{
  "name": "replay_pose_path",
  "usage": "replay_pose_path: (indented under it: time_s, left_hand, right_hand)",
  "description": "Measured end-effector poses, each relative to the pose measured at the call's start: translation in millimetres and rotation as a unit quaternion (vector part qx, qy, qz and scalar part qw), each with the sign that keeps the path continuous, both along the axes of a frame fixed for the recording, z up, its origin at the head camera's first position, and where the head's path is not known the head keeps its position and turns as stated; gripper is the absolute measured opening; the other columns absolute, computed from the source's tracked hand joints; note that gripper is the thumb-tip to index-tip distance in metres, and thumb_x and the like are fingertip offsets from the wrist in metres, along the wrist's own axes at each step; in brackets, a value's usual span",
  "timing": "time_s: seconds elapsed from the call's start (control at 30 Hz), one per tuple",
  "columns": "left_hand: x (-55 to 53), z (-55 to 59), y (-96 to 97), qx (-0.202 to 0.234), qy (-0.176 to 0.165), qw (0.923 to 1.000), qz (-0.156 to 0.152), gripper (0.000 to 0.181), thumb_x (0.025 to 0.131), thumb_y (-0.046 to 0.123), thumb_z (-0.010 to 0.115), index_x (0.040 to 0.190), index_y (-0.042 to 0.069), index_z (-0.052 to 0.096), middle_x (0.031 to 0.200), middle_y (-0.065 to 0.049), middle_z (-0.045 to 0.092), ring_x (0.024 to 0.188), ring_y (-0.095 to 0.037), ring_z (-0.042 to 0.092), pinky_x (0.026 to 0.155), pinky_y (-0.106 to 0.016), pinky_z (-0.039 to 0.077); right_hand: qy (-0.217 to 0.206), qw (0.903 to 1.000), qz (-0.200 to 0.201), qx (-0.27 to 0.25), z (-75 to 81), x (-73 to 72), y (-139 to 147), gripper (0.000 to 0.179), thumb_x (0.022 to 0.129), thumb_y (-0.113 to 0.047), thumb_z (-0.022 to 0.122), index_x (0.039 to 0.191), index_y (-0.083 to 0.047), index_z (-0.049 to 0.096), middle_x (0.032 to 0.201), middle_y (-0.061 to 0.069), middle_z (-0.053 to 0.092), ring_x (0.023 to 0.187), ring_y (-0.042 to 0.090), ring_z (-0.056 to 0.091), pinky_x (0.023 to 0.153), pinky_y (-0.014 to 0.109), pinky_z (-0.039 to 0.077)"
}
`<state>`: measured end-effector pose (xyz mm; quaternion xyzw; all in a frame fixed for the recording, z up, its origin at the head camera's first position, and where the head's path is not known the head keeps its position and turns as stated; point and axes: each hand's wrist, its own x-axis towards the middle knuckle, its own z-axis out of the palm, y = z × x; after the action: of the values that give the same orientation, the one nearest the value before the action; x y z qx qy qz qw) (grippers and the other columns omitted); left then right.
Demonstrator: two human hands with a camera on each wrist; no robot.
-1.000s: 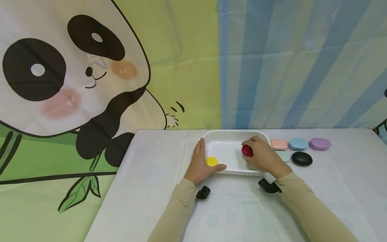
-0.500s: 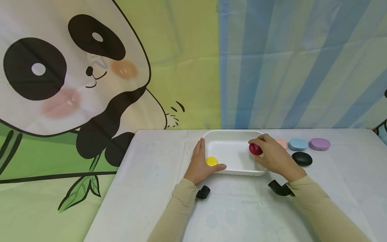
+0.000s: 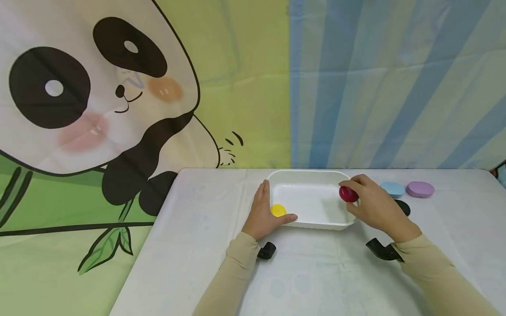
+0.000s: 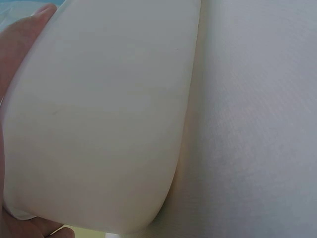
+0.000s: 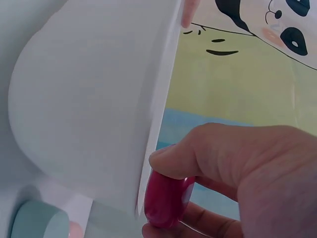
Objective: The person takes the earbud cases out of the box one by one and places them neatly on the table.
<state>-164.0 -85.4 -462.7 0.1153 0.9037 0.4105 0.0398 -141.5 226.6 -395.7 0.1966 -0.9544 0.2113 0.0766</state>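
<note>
A white rectangular tray point(image 3: 308, 199) stands at the back of the table. My left hand point(image 3: 264, 215) spans its front left corner, fingers extended along the left side and thumb on the front rim. In the left wrist view, the tray's outer wall point(image 4: 99, 109) fills much of the picture. My right hand point(image 3: 375, 206) pinches a glossy red, rounded soap-like bar point(image 3: 348, 194) between thumb and fingers, over the tray's right end. The right wrist view has this bar right at the tray's rim. Inside the tray's front left corner lies a round yellow piece point(image 3: 278, 210).
Right of the tray, a blue oval bar point(image 3: 392, 189) and a purple oval bar point(image 3: 420, 189) lie on the white tablecloth point(image 3: 316, 272). A black oval point(image 3: 403, 206) is partly behind my right hand. A mint bar point(image 5: 37, 220) shows in the right wrist view.
My right hand has moved right across the tray with the red bar, from inside it to its right end. It now covers the peach and mint bars. The left hand has stayed put.
</note>
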Motion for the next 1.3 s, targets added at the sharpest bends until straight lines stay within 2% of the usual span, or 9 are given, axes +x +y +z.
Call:
replay_pose_path:
  time_s: [0.3, 0.53, 0.7, 0.93, 1.3]
  left_hand:
    - [-0.4, 1.2, 1.0, -0.003, 0.001, 1.0000, 0.000, 0.135, 0.069, 0.069, 0.081, 0.163, 0.016, 0.000, 0.169, -0.008, 0.003, 0.154, -0.021, 0.007, 0.121, -0.047, 0.023]
    - [-0.3, 0.9, 1.2, 0.002, 0.003, 1.0000, -0.004, 0.134, 0.070, 0.069, 0.080, 0.163, 0.013, 0.001, 0.169, -0.009, 0.003, 0.154, -0.022, 0.007, 0.121, -0.048, 0.022]
    - [0.1, 0.7, 1.6, 0.004, -0.001, 1.0000, -0.002, 0.135, 0.070, 0.069, 0.081, 0.163, 0.014, 0.001, 0.169, -0.009, 0.003, 0.154, -0.022, 0.008, 0.120, -0.048, 0.022]
    - [1.1, 0.9, 2.1, 0.002, -0.003, 1.0000, 0.003, 0.134, 0.070, 0.068, 0.081, 0.163, 0.014, 0.001, 0.169, -0.009, 0.004, 0.154, -0.023, 0.009, 0.120, -0.048, 0.022]
    - [0.9, 0.6, 0.8, 0.002, -0.002, 1.0000, 0.003, 0.134, 0.070, 0.068, 0.081, 0.163, 0.016, 0.000, 0.169, -0.009, 0.004, 0.154, -0.022, 0.008, 0.121, -0.047, 0.022]
  right_hand:
    - [0.023, 0.9997, -0.011, 0.005, 1.1, 6.9, 19, 0.049, 0.080, -0.003, 0.075, 0.125, 0.007, 0.061, 0.117, 0.027, 0.056, 0.093, 0.035, 0.063, 0.074, 0.051, 0.058]
    - [0.027, 0.9994, -0.020, 0.009, -1.1, 13.4, 35, 0.053, 0.077, -0.003, 0.080, 0.125, 0.009, 0.060, 0.117, 0.029, 0.055, 0.091, 0.037, 0.064, 0.073, 0.052, 0.058]
    - [0.029, 0.9992, -0.025, 0.014, -1.1, 18.5, 46, 0.053, 0.076, 0.000, 0.078, 0.124, 0.009, 0.059, 0.117, 0.030, 0.054, 0.091, 0.038, 0.063, 0.071, 0.053, 0.058]
    - [0.049, 0.9976, -0.031, 0.037, -4.7, 21.4, 64, 0.054, 0.073, -0.002, 0.080, 0.122, 0.009, 0.060, 0.116, 0.030, 0.054, 0.088, 0.040, 0.063, 0.068, 0.056, 0.057]
    - [0.010, 0.9963, -0.056, 0.064, -10.0, 25.7, 89, 0.060, 0.072, -0.003, 0.081, 0.124, 0.012, 0.057, 0.118, 0.035, 0.052, 0.092, 0.045, 0.061, 0.072, 0.060, 0.055]
